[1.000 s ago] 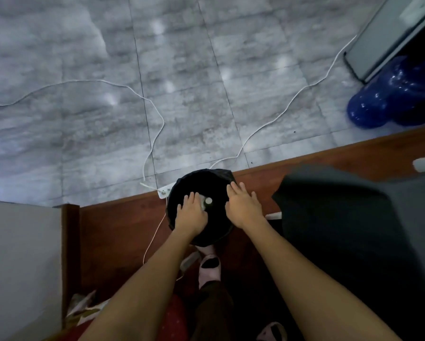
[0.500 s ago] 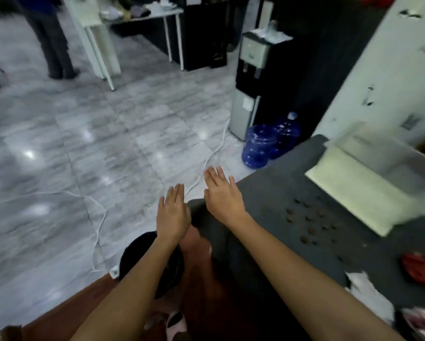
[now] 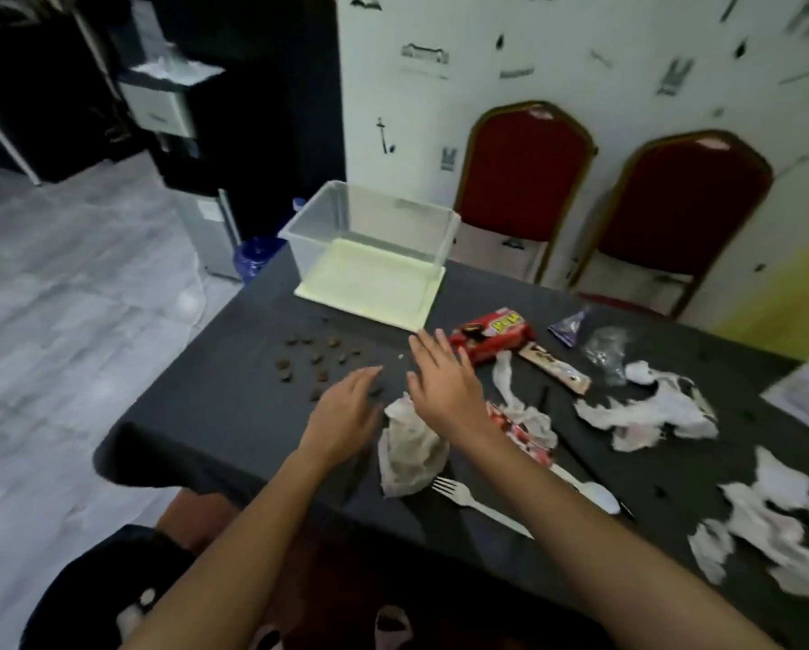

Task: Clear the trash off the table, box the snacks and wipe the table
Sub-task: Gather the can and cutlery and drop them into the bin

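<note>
My left hand (image 3: pixel 344 412) and my right hand (image 3: pixel 442 384) hover open, palms down, over the dark-clothed table (image 3: pixel 215 415), holding nothing. Between and below them lies a crumpled whitish bag (image 3: pixel 409 455). Several small brown snack pieces (image 3: pixel 315 363) are scattered just left of my hands. A red snack packet (image 3: pixel 491 337), a beige bar wrapper (image 3: pixel 554 368) and a purple wrapper (image 3: pixel 569 328) lie past my right hand. A clear plastic box (image 3: pixel 369 239) stands on its pale lid at the far edge. A black trash bin (image 3: pixel 97 588) sits on the floor at lower left.
Torn white tissues (image 3: pixel 651 410) and more scraps (image 3: pixel 777 532) litter the right side. A white plastic fork (image 3: pixel 477 506) and spoon (image 3: pixel 590 490) lie near the front edge. Two red chairs (image 3: pixel 524 180) stand behind the table; a water dispenser (image 3: pixel 177 119) is at far left.
My view swung up from the trash bin on the floor to the table. Both hands left the bin's rim and now hover over the table beside the crumpled bag.
</note>
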The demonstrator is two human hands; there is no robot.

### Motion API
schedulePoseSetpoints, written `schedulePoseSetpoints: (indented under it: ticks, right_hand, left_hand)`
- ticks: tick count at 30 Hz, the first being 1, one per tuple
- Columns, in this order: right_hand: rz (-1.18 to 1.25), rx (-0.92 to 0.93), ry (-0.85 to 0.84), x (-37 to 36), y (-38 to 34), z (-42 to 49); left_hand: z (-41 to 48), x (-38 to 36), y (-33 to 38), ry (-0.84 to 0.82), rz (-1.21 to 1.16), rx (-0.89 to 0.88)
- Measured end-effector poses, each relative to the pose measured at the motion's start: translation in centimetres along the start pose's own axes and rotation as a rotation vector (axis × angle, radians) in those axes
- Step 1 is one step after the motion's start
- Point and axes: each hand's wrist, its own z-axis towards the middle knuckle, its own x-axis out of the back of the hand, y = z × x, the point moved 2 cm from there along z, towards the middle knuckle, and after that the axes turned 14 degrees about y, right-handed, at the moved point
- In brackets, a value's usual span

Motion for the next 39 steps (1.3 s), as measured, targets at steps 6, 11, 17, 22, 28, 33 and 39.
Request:
schedulePoseSetpoints:
  ticks: [6,11,17,22,28,33,39]
  right_hand:
    - [-0.103,-0.210,-0.116,0.8,8.6,-5.9]
    - [-0.159,-0.271,-0.209,-0.3,11.1,-8.8]
    - [0.027,-0.487,0.034,3.1,13.7,-8.6]
    - [0.001,-0.666,0.192,6.6,17.9,-9.1]
    - [-0.006,-0.831,0.193,7.5,21.0,-12.7]
    - [-0.017,-0.904,0.200,7.7,22.0,-15.0]
    - [-0.024,-0.936,0.216,7.9,22.8,-15.7]
  left_hand:
    - [-0.9,-6.4,4.4,-0.574,0.278,-0.162]
    - [-0.4,-7.8,4.9,-0.526,0.358,-0.157]
    - [1.5,-7.8,6.6,-0.370,0.180,-0.068]
    - [2.0,-9.6,12.7,-0.454,0.074,-0.327]
    - [-1.4,-13.7,15.8,-0.692,0.101,-0.644]
    - [-0.4,-14.4,16.1,-0.682,0.064,-0.655]
    - [4.0,-15.3,16.8,-0.597,0.150,-0.420]
